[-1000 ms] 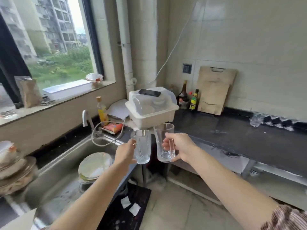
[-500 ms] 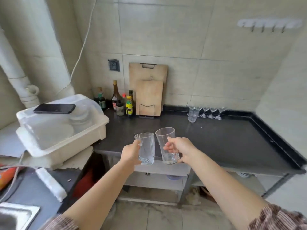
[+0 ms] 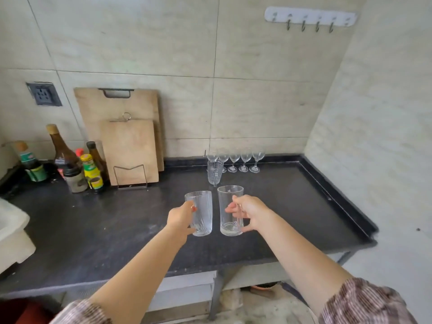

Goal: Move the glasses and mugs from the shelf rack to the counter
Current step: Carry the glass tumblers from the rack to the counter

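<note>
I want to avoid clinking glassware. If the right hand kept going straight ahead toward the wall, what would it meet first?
Probably the ribbed glass mug standing on the counter, just ahead of the right hand and its smooth glass mug. The wine glasses stand behind it. Depth is hard to judge.

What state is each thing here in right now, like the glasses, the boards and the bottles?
Ribbed glass mug: upright, empty, held by the left hand.
Smooth glass mug: upright, held by the right hand.
Wine glasses: standing upright on the counter.
Cutting boards: leaning against the wall.
Bottles: upright, capped.
</note>
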`<action>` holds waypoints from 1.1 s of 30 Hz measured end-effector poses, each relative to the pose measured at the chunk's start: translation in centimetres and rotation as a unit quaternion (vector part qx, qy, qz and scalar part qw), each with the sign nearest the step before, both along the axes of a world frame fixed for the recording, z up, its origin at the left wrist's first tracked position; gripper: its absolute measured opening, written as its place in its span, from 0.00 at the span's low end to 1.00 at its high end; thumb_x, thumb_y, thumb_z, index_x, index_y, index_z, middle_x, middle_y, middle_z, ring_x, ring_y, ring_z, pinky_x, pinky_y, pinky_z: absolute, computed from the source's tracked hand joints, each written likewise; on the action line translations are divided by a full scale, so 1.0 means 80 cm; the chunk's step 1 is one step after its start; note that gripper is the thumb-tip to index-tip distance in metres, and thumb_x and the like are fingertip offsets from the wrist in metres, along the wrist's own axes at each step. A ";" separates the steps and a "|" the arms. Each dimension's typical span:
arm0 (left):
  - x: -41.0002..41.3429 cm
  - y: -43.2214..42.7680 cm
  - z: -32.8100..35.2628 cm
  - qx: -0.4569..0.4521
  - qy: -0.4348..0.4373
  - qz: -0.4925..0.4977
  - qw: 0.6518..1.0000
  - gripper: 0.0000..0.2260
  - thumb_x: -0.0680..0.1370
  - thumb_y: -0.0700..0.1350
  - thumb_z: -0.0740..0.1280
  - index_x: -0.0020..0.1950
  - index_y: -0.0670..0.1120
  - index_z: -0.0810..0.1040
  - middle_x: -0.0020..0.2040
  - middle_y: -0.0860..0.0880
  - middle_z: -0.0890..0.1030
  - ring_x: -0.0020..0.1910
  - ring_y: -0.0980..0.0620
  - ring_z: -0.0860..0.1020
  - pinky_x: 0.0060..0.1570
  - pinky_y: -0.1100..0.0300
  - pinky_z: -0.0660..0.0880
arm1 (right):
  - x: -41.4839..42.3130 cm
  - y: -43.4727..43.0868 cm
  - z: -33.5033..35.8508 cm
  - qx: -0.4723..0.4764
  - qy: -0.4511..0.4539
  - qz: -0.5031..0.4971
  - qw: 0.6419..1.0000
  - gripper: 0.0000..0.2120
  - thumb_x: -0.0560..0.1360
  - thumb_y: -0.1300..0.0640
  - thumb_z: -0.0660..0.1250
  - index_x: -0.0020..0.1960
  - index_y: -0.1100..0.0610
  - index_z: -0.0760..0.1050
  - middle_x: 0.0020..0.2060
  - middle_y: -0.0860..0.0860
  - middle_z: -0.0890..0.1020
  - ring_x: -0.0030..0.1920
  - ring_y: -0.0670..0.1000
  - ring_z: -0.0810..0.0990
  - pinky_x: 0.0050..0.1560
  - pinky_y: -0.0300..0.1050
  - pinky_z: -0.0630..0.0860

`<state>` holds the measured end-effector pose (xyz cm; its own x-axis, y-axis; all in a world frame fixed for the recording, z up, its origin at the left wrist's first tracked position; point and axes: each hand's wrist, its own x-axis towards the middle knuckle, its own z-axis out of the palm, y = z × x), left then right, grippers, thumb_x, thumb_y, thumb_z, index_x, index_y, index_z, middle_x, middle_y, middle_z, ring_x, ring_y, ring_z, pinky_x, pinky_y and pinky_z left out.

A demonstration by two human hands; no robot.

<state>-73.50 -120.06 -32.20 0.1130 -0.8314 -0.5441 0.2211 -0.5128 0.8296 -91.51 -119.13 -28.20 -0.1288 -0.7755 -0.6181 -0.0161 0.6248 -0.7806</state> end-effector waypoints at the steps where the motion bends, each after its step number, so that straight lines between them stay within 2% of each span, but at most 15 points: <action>1: -0.019 -0.021 -0.005 0.000 0.004 -0.003 1.000 0.04 0.77 0.44 0.64 0.46 0.44 0.76 0.59 0.43 0.77 0.60 0.38 0.74 0.60 0.42 0.74 | -0.018 -0.022 -0.005 0.004 0.003 0.001 1.000 0.13 0.80 0.52 0.61 0.41 0.58 0.76 0.43 0.52 0.84 0.55 0.52 0.75 0.59 0.63 0.67; 5: -0.096 -0.102 -0.026 0.021 0.015 0.004 1.000 0.07 0.77 0.44 0.65 0.40 0.45 0.75 0.56 0.43 0.78 0.58 0.40 0.75 0.56 0.45 0.75 | -0.086 -0.111 -0.033 0.021 0.012 0.004 1.000 0.12 0.79 0.54 0.62 0.40 0.59 0.76 0.50 0.55 0.83 0.52 0.53 0.76 0.51 0.58 0.71; 8: -0.148 -0.158 -0.043 0.061 0.010 0.014 0.998 0.08 0.77 0.45 0.66 0.41 0.43 0.76 0.57 0.42 0.78 0.60 0.39 0.75 0.57 0.45 0.75 | -0.138 -0.173 -0.050 0.038 0.014 0.005 0.999 0.10 0.79 0.56 0.63 0.43 0.62 0.76 0.50 0.56 0.81 0.45 0.52 0.78 0.40 0.52 0.73; 10: -0.176 -0.194 -0.053 0.083 -0.003 0.013 0.996 0.08 0.77 0.45 0.66 0.42 0.41 0.78 0.56 0.42 0.78 0.58 0.40 0.76 0.57 0.46 0.76 | -0.169 -0.212 -0.060 0.044 0.013 0.010 0.999 0.10 0.79 0.57 0.63 0.44 0.62 0.76 0.49 0.57 0.81 0.45 0.53 0.78 0.37 0.50 0.71; 13: -0.212 -0.234 -0.066 0.115 -0.018 0.015 0.993 0.10 0.78 0.46 0.65 0.48 0.40 0.80 0.44 0.43 0.75 0.42 0.44 0.75 0.45 0.51 0.74 | -0.205 -0.267 -0.078 0.049 0.012 0.007 0.999 0.10 0.79 0.57 0.63 0.42 0.61 0.75 0.49 0.57 0.80 0.48 0.55 0.78 0.43 0.50 0.71; 14: -0.222 -0.244 -0.068 0.127 -0.022 0.014 0.992 0.10 0.78 0.47 0.65 0.49 0.41 0.80 0.40 0.46 0.72 0.42 0.44 0.73 0.44 0.52 0.73 | -0.213 -0.283 -0.085 0.052 0.016 0.007 0.999 0.10 0.79 0.57 0.63 0.41 0.61 0.75 0.49 0.56 0.80 0.48 0.55 0.77 0.46 0.50 0.71; 16: -0.236 -0.263 -0.072 0.148 -0.021 0.021 0.989 0.10 0.77 0.46 0.65 0.51 0.41 0.80 0.38 0.48 0.69 0.47 0.42 0.72 0.49 0.51 0.71 | -0.227 -0.310 -0.099 0.059 0.026 0.013 0.998 0.10 0.79 0.56 0.63 0.42 0.61 0.76 0.49 0.55 0.79 0.49 0.54 0.76 0.54 0.51 0.70; 19: -0.246 -0.295 -0.082 0.159 -0.003 0.040 0.987 0.10 0.76 0.45 0.66 0.53 0.41 0.80 0.38 0.49 0.69 0.49 0.43 0.71 0.50 0.52 0.71 | -0.240 -0.342 -0.116 0.070 0.041 0.025 0.996 0.12 0.79 0.54 0.62 0.44 0.60 0.78 0.48 0.56 0.77 0.49 0.54 0.75 0.59 0.51 0.71; 22: -0.256 -0.324 -0.092 0.149 -0.012 0.055 0.987 0.09 0.77 0.47 0.67 0.50 0.43 0.82 0.40 0.49 0.69 0.47 0.46 0.72 0.50 0.54 0.71 | -0.246 -0.368 -0.128 0.077 0.042 0.023 0.996 0.13 0.79 0.54 0.63 0.41 0.60 0.78 0.54 0.59 0.80 0.56 0.56 0.77 0.53 0.49 0.70; 24: -0.263 -0.340 -0.100 0.129 -0.024 0.059 0.990 0.09 0.78 0.47 0.66 0.48 0.43 0.81 0.41 0.49 0.71 0.43 0.49 0.73 0.49 0.54 0.73 | -0.246 -0.382 -0.135 0.080 0.040 0.021 0.996 0.13 0.79 0.54 0.63 0.39 0.59 0.78 0.57 0.59 0.79 0.58 0.57 0.76 0.54 0.50 0.71; 27: -0.271 -0.356 -0.116 0.114 -0.059 0.044 0.991 0.09 0.79 0.48 0.64 0.43 0.47 0.81 0.44 0.49 0.73 0.40 0.52 0.73 0.56 0.52 0.74 | -0.244 -0.398 -0.146 0.080 0.034 0.019 0.996 0.14 0.79 0.54 0.62 0.37 0.59 0.77 0.50 0.58 0.78 0.51 0.54 0.76 0.62 0.54 0.71; 29: -0.274 -0.363 -0.128 0.099 -0.082 0.041 0.991 0.08 0.79 0.49 0.63 0.43 0.49 0.80 0.46 0.49 0.77 0.45 0.50 0.75 0.51 0.55 0.74 | -0.241 -0.408 -0.155 0.080 0.033 0.013 0.996 0.15 0.79 0.54 0.62 0.37 0.59 0.76 0.45 0.56 0.76 0.46 0.53 0.76 0.64 0.55 0.71; 31: -0.277 -0.368 -0.138 0.089 -0.119 0.031 0.988 0.10 0.79 0.51 0.62 0.42 0.53 0.80 0.47 0.48 0.79 0.46 0.50 0.75 0.46 0.57 0.70 | -0.239 -0.416 -0.163 0.082 0.035 0.009 0.996 0.15 0.80 0.53 0.61 0.38 0.58 0.76 0.40 0.54 0.76 0.55 0.57 0.79 0.65 0.55 0.70; 33: -0.279 -0.373 -0.146 0.079 -0.120 0.031 0.989 0.11 0.78 0.54 0.62 0.41 0.55 0.82 0.45 0.49 0.79 0.47 0.50 0.76 0.48 0.57 0.68 | -0.237 -0.421 -0.171 0.077 0.028 0.009 0.997 0.14 0.80 0.52 0.61 0.39 0.57 0.76 0.41 0.56 0.78 0.61 0.61 0.76 0.65 0.55 0.70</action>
<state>-95.85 -149.93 -43.87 0.3040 -0.7248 -0.6183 0.0624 -0.6325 0.7721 -110.45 -152.84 -41.85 -0.1533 -0.6745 -0.7222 -0.0702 0.7364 -0.6729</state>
